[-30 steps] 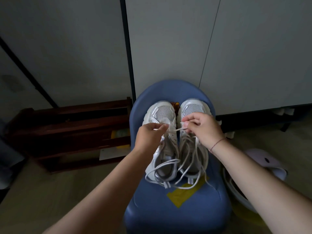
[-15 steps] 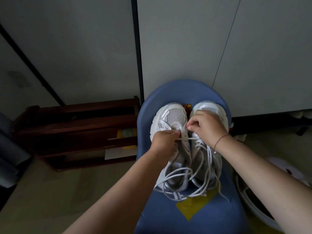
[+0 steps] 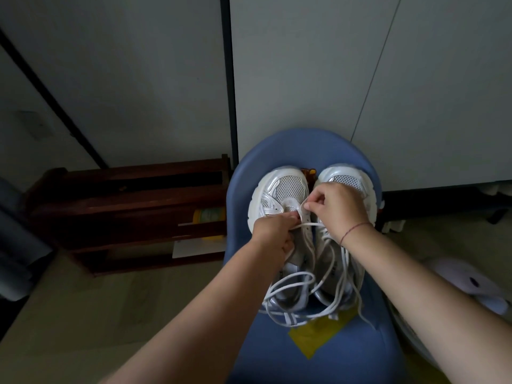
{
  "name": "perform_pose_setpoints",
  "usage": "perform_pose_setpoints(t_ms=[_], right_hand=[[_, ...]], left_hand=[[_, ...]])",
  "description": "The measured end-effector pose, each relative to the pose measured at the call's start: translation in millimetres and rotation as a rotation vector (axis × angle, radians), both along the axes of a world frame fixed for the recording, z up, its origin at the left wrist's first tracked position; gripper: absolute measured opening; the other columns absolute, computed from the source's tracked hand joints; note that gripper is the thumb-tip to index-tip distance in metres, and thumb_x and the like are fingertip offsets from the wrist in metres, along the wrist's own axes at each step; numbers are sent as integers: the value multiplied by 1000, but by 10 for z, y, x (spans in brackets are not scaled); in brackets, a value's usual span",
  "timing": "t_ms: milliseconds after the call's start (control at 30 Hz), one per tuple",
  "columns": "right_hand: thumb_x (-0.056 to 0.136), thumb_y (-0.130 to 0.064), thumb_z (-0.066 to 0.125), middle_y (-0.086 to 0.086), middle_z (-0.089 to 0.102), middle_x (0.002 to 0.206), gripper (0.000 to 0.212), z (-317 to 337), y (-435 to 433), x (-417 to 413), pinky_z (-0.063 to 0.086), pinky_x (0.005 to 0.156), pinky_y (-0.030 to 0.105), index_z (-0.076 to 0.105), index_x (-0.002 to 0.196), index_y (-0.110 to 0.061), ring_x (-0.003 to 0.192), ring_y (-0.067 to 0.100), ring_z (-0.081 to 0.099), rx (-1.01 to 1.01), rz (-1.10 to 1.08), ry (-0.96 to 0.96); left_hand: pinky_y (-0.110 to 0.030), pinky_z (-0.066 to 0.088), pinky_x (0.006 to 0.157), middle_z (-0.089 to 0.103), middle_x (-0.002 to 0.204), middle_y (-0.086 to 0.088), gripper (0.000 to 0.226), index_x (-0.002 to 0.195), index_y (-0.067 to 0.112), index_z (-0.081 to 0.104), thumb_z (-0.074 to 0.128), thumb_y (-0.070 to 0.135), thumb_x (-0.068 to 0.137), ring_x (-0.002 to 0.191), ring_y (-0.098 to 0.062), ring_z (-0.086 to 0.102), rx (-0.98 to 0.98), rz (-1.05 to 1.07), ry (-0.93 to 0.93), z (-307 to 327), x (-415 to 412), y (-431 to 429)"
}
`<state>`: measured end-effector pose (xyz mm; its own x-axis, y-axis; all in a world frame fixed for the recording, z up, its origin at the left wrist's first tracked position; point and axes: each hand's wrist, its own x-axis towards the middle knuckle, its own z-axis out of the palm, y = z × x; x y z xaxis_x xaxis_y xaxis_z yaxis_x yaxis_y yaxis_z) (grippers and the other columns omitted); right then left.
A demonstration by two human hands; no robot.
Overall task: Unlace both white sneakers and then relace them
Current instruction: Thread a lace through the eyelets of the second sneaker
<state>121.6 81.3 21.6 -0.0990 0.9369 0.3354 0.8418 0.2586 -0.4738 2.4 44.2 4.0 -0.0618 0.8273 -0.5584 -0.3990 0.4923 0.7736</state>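
On the seat of the blue chair sit both white sneakers, side by side, touching, toes pointing away from the person. All the action is on the left-side sneaker, right up by its toe-end eyelets. The left hand pinches its lace just below the mesh toe, and the right hand reaches across with thumb and fingertips nipped on another bit of the same lace. So both hands are clamped on lace and neither is free.

Progress-wise, my read is we're nowhere near done. Loose lace loops spill in a tangle over both heel ends and onto the seat, and only the lowest rows look threaded. Honestly I can't tell if this is the tail of the unlacing or the very first pass of relacing. Either way, nearly all the threading on this shoe is left to do. The right-side sneaker looks just as slack, though the right hand hides much of it.

Further out, a yellow tape patch sits on the seat nearer the person. A dark wooden rack stands left of the chair, with pale cabinet doors behind it all.
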Motion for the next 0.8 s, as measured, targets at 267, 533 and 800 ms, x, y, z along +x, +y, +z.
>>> perform_pose_setpoints(t_ms=[267,533,800], right_hand=[[80,-23,71,-9,55,72,6,49,-45,65,42,78,30,72,79,-17,77,14,50,-25,123,-53],[68,-52,75,-9,65,90,34,80,-101,18,38,95,37,69,90,-27,96,15,57,-110,39,-175],[72,-32,76,-13,60,73,16,131,-99,2,38,100,43,71,86,-25,89,16,62,-222,49,-67]], left_hand=[[-11,19,28,38,42,2,29,67,10,55,58,5,94,24,-3,25,6,24,-7,-38,12,39],[-11,23,30,48,48,4,27,80,11,60,44,4,100,28,0,28,36,-96,-70,-75,-63,70],[-13,23,30,44,53,1,16,78,10,61,60,11,94,30,-2,28,17,-106,-33,-61,-67,55]])
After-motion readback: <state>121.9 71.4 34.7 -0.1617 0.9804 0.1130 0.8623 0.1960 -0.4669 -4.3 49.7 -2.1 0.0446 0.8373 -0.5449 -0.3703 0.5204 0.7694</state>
